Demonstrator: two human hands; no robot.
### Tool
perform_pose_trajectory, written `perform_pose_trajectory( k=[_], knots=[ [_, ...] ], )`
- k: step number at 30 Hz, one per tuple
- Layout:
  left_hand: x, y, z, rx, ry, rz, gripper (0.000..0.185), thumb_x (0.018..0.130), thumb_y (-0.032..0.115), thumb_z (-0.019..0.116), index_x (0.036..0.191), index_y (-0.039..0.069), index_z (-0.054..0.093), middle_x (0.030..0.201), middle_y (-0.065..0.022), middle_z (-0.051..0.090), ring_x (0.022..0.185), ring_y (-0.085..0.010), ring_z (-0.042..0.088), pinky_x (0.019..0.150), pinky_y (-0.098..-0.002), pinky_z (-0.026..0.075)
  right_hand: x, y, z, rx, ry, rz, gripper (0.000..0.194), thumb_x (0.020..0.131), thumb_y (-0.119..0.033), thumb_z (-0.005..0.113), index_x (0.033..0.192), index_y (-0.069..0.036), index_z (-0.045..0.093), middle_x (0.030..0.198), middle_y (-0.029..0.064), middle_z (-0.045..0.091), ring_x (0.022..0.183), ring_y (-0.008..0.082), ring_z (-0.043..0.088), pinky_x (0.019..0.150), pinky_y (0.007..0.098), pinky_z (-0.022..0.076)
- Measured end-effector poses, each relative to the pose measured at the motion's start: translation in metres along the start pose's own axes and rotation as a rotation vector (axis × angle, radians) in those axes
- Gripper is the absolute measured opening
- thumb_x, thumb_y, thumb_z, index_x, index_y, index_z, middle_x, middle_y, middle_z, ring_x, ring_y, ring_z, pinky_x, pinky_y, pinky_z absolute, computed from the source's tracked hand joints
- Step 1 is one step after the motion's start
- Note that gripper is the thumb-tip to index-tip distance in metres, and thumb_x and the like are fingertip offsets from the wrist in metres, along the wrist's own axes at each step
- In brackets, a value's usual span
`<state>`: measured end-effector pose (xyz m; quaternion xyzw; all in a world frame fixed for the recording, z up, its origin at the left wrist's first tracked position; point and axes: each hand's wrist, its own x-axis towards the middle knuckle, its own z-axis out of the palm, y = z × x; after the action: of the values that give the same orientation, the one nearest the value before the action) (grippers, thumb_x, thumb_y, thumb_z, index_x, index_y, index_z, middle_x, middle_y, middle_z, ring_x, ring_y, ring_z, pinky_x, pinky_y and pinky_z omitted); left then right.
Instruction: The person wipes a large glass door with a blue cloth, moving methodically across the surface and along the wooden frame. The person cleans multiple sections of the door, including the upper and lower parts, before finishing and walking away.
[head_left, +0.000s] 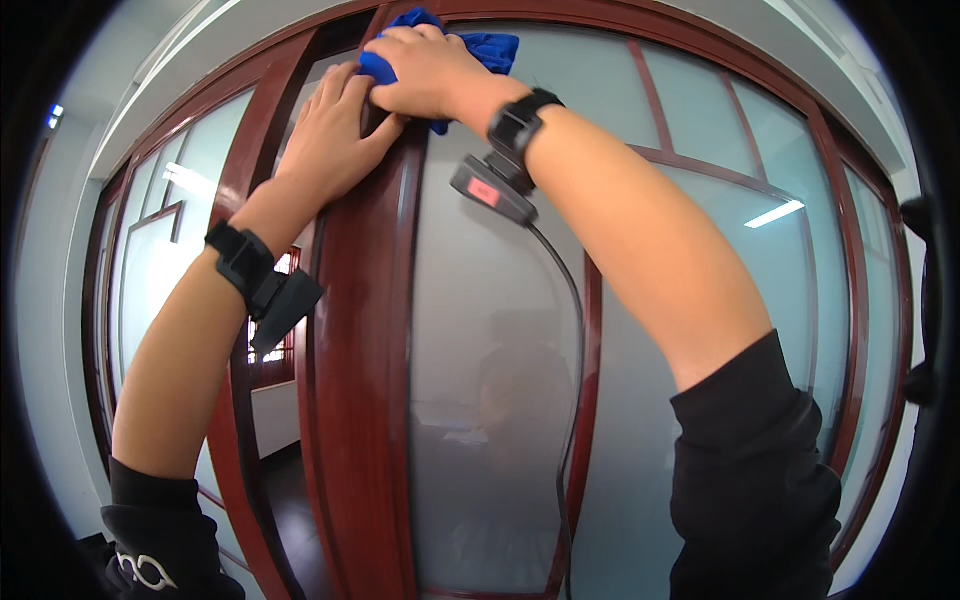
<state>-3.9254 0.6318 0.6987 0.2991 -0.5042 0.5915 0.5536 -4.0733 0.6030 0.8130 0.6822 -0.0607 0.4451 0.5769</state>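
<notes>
My right hand (431, 71) presses a crumpled blue cloth (491, 51) against the top of a dark red wooden door stile (365, 337). Folds of the cloth stick out on both sides of the fingers and below the palm. Just left of it, my left hand (334, 131) lies along the upper edge of the same stile, its thumb spread across the front face. Its fingertips come close to the cloth; whether they touch it is hard to tell. To the right of the stile is a frosted glass panel (487, 285).
A gap (289, 480) left of the stile shows a dark floor and a lattice window beyond. More framed glass panels (720, 247) extend rightward, and another (176, 225) stands at left. Each wrist wears a strapped black device; a cable (574, 360) hangs from the right one (495, 191).
</notes>
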Motion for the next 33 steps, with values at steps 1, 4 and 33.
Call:
perform_pose_trajectory(
  k=[1, 4, 33],
  knots=[
    [-0.010, -0.001, -0.008, -0.084, -0.033, -0.055, 0.057, 0.098, 0.039, 0.062, 0.137, -0.001, 0.053, 0.149, -0.0242, 0.046, 0.135, -0.0438, 0.050, 0.113, -0.0453, 0.042, -0.009, -0.011, 0.000, 0.048, 0.038, -0.056, 0.064, 0.082, -0.040, 0.063, 0.140, -0.016, 0.061, 0.142, 0.0133, 0.059, 0.136, 0.0372, 0.049, 0.112, 0.0520, 0.0377],
    [-0.062, 0.018, -0.024, -0.177, -0.044, -0.058, 0.062, 0.093, 0.033, 0.064, 0.137, -0.004, 0.041, 0.143, -0.0291, 0.044, 0.127, -0.0485, 0.053, 0.105, -0.0487, 0.045, -0.045, -0.053, -0.015, 0.047, 0.001, -0.224, 0.064, 0.080, -0.040, 0.064, 0.137, -0.010, 0.061, 0.138, 0.0173, 0.060, 0.132, 0.0370, 0.051, 0.110, 0.0510, 0.0389],
    [0.049, 0.198, 0.071, -0.164, -0.118, 0.045, 0.082, 0.091, 0.036, 0.063, 0.157, 0.000, 0.031, 0.164, -0.0260, 0.030, 0.155, -0.0417, 0.022, 0.127, -0.0481, 0.020, -0.152, 0.086, -0.139, -0.121, -0.179, 0.237, 0.053, 0.091, -0.031, 0.060, 0.138, -0.006, 0.061, 0.142, 0.0158, 0.057, 0.135, 0.0342, 0.047, 0.114, 0.0513, 0.0304]
  ],
)
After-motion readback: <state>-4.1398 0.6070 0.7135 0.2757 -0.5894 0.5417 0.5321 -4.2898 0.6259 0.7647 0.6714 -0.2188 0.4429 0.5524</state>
